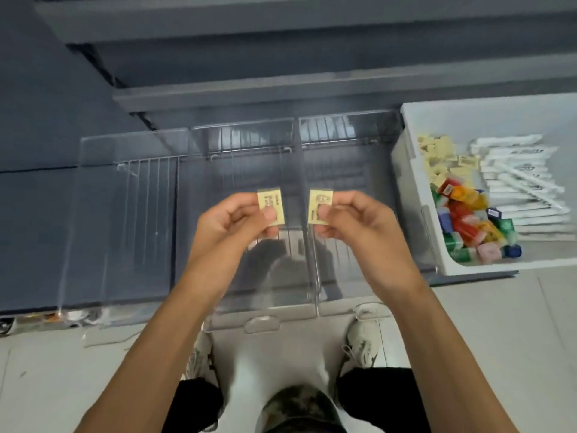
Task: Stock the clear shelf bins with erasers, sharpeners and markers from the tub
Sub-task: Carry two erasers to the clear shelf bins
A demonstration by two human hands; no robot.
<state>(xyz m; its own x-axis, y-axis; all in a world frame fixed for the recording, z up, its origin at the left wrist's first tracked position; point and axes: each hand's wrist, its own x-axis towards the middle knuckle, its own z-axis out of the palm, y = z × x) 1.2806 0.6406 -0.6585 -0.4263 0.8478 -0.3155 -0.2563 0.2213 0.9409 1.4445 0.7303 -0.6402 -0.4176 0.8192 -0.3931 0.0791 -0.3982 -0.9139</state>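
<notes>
Erasers, pale-yellow slabs with dark print, one pinched in each of the hands: left hand, right hand.

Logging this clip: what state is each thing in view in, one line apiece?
Left hand: pinches small yellow wrapped eraser above the bins.
Right hand: pinches second yellow wrapped eraser, beside the first, apart.
Three clear plastic shelf bins: side by side, no stock visible inside.
Grey plastic tub: uncovered, holds loose yellow erasers, coloured sharpeners, white markers.
</notes>
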